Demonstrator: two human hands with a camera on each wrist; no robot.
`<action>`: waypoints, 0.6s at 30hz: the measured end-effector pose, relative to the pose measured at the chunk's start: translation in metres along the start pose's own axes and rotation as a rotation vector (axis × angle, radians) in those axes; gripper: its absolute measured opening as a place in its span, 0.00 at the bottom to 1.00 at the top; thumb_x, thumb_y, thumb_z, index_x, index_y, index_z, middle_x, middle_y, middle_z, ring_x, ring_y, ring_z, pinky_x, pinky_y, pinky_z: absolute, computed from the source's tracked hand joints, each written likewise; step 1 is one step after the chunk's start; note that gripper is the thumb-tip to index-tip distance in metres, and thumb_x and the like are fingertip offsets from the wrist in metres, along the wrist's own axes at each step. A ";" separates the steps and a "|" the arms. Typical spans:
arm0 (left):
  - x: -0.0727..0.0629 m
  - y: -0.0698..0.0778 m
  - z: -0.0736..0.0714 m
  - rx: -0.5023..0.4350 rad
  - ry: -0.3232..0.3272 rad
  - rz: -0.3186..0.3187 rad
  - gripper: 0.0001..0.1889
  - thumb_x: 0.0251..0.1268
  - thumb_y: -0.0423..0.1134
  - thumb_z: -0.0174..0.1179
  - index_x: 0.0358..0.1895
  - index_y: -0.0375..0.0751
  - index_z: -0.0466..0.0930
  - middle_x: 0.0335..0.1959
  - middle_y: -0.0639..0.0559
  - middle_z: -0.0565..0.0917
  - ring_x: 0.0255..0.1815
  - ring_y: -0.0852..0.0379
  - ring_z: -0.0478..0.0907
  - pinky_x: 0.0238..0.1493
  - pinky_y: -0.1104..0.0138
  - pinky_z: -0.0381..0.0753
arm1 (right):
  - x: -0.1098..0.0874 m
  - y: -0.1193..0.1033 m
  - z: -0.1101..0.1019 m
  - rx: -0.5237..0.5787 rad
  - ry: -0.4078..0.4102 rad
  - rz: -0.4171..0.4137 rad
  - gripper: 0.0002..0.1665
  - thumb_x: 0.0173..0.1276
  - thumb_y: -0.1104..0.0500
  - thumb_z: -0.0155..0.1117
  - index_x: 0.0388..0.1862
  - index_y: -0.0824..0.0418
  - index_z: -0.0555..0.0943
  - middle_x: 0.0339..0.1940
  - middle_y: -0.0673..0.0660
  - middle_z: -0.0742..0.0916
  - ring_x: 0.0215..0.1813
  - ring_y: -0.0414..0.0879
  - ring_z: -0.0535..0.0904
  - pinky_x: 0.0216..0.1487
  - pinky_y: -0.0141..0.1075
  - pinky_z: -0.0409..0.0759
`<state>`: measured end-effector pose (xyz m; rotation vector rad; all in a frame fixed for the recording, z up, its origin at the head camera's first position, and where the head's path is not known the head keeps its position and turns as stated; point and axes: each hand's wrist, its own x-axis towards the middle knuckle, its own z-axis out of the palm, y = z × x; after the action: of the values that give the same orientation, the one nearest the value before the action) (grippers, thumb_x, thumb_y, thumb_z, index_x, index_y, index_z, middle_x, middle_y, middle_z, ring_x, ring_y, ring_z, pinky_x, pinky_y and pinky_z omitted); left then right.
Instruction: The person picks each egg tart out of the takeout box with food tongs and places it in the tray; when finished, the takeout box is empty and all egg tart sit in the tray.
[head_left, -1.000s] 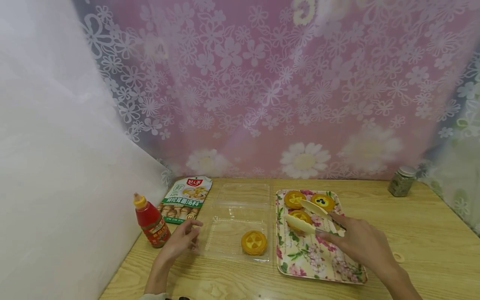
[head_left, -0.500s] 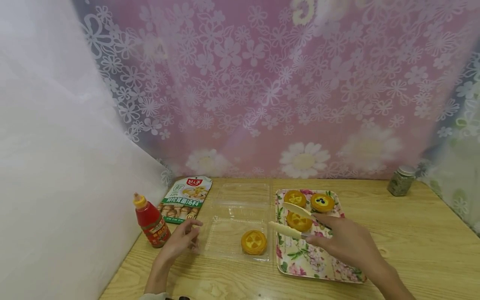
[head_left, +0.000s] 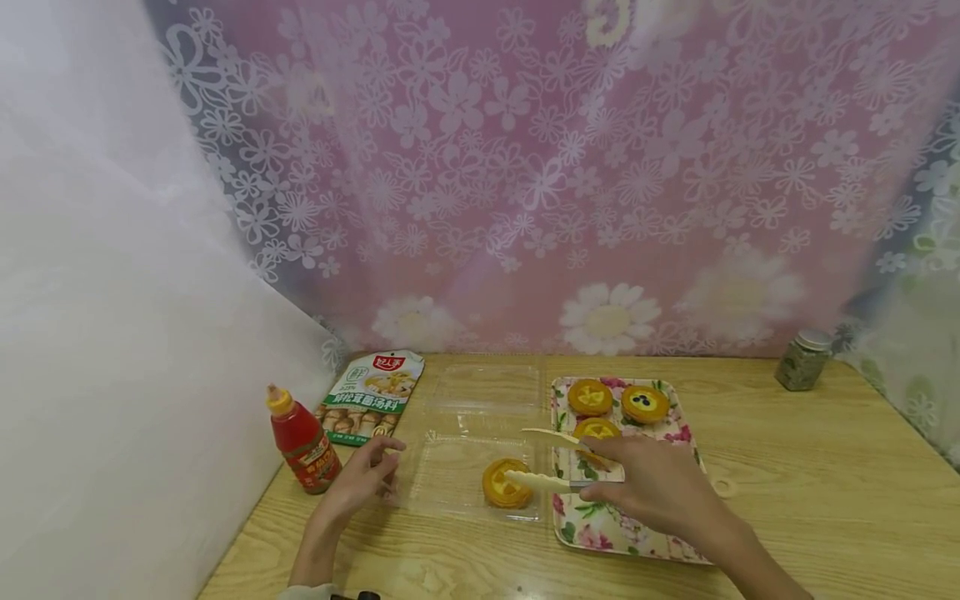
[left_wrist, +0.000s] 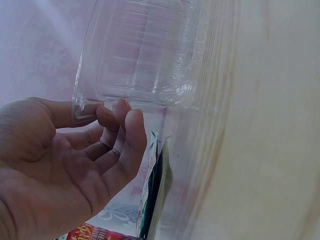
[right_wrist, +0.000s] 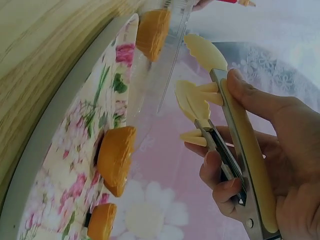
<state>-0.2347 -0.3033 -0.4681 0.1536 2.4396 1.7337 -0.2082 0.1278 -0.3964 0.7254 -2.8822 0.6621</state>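
My right hand [head_left: 652,479] holds cream-tipped tongs [right_wrist: 245,150], with thumb and fingers around the handles. The tongs' tips are apart with nothing between them; in the head view one overlaps the egg tart [head_left: 501,487] in the clear plastic container [head_left: 442,508]. My left hand [head_left: 363,482] is at the container's left edge. In the left wrist view its curled fingers and thumb pinch the clear rim [left_wrist: 82,75]. Three more tarts sit on the floral tray [head_left: 592,540]: two with yellow pieces, one at the back [head_left: 590,397], and one with dark berries [head_left: 645,404].
A red sauce bottle [head_left: 306,446] stands left of my left hand. Behind it lies a green and white food packet [head_left: 375,392]. The container's clear lid [head_left: 487,387] lies folded back. A small jar [head_left: 802,362] stands at the far right, and a floral curtain hangs behind.
My right hand has moved left with the tongs, from above the tray's tarts to the container's right side. My left hand and the tarts have stayed in place.
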 end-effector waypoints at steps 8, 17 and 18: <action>0.000 0.002 0.000 -0.003 0.000 0.003 0.18 0.86 0.34 0.47 0.67 0.25 0.67 0.35 0.35 0.77 0.31 0.48 0.80 0.30 0.62 0.84 | 0.012 -0.018 0.005 -0.011 -0.002 -0.083 0.32 0.60 0.36 0.76 0.61 0.46 0.88 0.46 0.49 0.93 0.15 0.33 0.50 0.16 0.27 0.48; 0.001 0.001 0.000 -0.003 0.001 -0.004 0.17 0.86 0.34 0.47 0.67 0.25 0.67 0.34 0.36 0.78 0.31 0.48 0.80 0.30 0.61 0.84 | 0.021 -0.030 0.010 -0.058 -0.004 -0.134 0.28 0.60 0.38 0.76 0.56 0.49 0.90 0.22 0.40 0.87 0.15 0.34 0.47 0.16 0.27 0.47; 0.001 0.001 0.000 -0.003 0.002 -0.003 0.17 0.86 0.34 0.47 0.67 0.25 0.67 0.34 0.35 0.77 0.31 0.49 0.80 0.30 0.61 0.84 | 0.021 -0.031 0.011 -0.060 -0.008 -0.133 0.28 0.60 0.38 0.76 0.56 0.49 0.91 0.19 0.38 0.84 0.15 0.34 0.47 0.16 0.27 0.47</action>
<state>-0.2353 -0.3028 -0.4670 0.1479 2.4371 1.7365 -0.2122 0.0892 -0.3903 0.9039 -2.8167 0.5555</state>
